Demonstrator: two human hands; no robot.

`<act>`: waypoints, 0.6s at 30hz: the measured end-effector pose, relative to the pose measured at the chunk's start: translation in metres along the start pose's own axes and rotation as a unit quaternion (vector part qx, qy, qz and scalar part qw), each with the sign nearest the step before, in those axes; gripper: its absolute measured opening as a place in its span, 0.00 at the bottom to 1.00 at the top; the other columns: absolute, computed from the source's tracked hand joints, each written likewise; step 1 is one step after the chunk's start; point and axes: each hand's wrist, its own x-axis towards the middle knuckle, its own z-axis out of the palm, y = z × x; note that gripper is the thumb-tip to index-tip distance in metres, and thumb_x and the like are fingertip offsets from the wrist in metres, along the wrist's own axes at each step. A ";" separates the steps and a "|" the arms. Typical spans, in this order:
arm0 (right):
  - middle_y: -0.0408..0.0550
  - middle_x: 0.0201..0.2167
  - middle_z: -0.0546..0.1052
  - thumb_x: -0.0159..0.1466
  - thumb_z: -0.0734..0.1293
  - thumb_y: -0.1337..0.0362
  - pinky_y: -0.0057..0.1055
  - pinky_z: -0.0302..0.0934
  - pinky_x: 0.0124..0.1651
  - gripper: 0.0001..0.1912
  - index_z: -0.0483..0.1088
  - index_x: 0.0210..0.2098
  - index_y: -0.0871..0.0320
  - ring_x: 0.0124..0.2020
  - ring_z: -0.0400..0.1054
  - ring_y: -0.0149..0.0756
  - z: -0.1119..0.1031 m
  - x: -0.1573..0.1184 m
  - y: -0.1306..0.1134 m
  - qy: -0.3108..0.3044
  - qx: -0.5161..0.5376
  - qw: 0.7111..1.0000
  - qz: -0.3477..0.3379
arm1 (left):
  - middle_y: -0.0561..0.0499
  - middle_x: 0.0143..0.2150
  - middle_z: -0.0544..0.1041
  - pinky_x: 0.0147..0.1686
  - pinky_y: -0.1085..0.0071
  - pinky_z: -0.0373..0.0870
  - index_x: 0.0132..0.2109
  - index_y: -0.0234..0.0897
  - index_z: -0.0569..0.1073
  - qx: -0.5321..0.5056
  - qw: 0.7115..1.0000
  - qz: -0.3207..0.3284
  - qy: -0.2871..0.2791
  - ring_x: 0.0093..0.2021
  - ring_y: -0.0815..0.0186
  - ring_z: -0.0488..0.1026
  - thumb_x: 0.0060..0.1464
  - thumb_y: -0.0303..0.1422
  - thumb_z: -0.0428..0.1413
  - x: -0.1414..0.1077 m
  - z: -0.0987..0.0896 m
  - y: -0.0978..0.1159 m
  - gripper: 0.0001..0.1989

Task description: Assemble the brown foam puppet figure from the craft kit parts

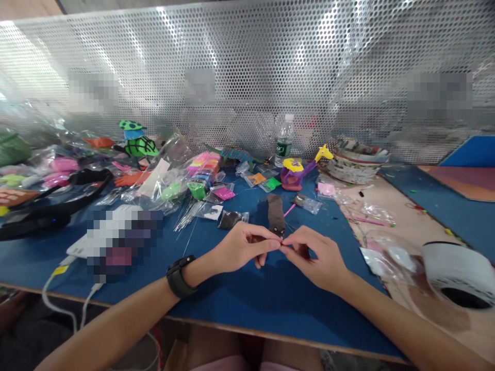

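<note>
Over the blue table my left hand (247, 246) and my right hand (319, 257) meet at their fingertips. Both are closed in a pinch, thumb against forefinger. Whatever lies between the fingertips is tiny and dark, too small to name. Just behind them a grey-brown clay figure (275, 208) stands on the table, with small light spots near its lower end. Beside it lie a pink stick (289, 209) and a clear bag with dark clay (307, 202). Left of the figure is another bag of dark clay (233, 219).
A purple and yellow giraffe figure (296, 174), a water bottle (285, 141) and a paper-wrapped basket (353, 161) stand at the back. Bagged coloured clay (204, 167) and thin wires (188, 214) lie left. A white roll (458, 270) sits right; a cabled power bank (83, 242) lies left.
</note>
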 end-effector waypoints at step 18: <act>0.39 0.26 0.69 0.66 0.66 0.70 0.23 0.58 0.23 0.04 0.71 0.40 0.56 0.19 0.61 0.23 -0.006 0.003 0.004 0.019 -0.022 0.999 0.035 | 0.43 0.42 0.82 0.19 0.79 0.74 0.46 0.31 0.77 0.016 0.997 0.029 0.069 0.25 0.71 0.77 0.60 0.41 0.58 0.006 -0.009 -0.006 0.17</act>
